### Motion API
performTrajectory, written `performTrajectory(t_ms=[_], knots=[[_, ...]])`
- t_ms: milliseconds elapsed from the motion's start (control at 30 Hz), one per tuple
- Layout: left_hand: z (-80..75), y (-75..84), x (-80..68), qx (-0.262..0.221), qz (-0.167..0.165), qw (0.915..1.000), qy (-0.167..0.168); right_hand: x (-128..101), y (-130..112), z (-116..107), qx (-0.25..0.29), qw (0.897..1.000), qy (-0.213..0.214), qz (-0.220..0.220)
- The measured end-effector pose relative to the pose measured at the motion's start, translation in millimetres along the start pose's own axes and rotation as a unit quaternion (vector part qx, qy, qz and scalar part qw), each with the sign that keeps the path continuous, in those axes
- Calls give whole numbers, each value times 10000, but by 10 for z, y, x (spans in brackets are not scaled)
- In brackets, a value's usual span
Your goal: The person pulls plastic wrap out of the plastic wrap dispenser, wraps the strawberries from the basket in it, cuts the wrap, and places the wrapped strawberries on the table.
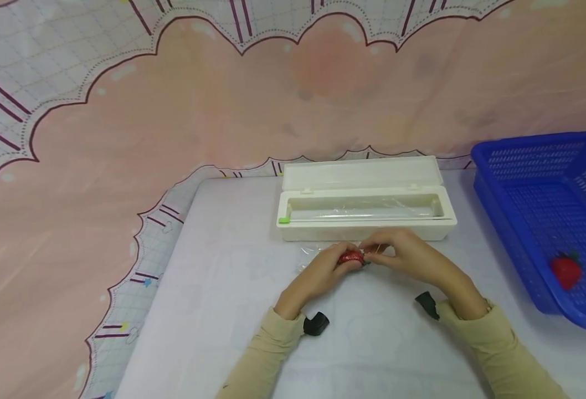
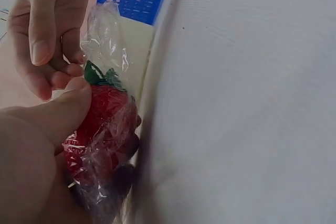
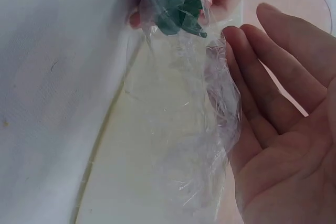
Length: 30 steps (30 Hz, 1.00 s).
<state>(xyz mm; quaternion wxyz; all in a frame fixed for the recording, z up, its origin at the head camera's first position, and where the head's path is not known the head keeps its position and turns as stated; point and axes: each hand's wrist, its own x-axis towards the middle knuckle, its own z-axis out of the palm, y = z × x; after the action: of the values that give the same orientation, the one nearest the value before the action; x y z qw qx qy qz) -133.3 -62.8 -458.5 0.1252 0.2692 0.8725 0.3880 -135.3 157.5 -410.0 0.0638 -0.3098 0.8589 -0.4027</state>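
Cling film (image 3: 199, 129) is wrapped around a red strawberry (image 2: 102, 129) with green leaves, which the left hand (image 1: 323, 271) grips between thumb and curled fingers, just above the white table (image 1: 213, 310). Loose film trails off the leafy end towards the right hand (image 1: 405, 252); in the right wrist view that palm is spread with straight fingers beside the film, while the left wrist view shows its fingers bent close to the film's twisted tip, so I cannot tell if it pinches the film. Just beyond the grip stands a white film dispenser box (image 1: 365, 213), lid up, with a roll of film lying inside. Well to the right of the grip sits a blue basket (image 1: 522, 216) holding another strawberry (image 1: 565, 270) near its front wall
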Motion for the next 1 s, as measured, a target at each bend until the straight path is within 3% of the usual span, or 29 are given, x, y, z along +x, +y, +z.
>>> performTrajectory(t_ms=[333,633,867,1000], knots=[[-143,132,-36,3,371,9993,-49,-33,-156,-56,-229,9996,109,-145],[-272,268,-70,-65,218,9997,-30,-44,-210,-28,-660,9976,-23,-220],[-201,168,-51,-220,29,9993,-305,-27,-136,136,-1002,9947,-178,-117],[-140,86,-53,-160,17,9993,-348,-2,-99,285,-1501,9884,-167,-181]])
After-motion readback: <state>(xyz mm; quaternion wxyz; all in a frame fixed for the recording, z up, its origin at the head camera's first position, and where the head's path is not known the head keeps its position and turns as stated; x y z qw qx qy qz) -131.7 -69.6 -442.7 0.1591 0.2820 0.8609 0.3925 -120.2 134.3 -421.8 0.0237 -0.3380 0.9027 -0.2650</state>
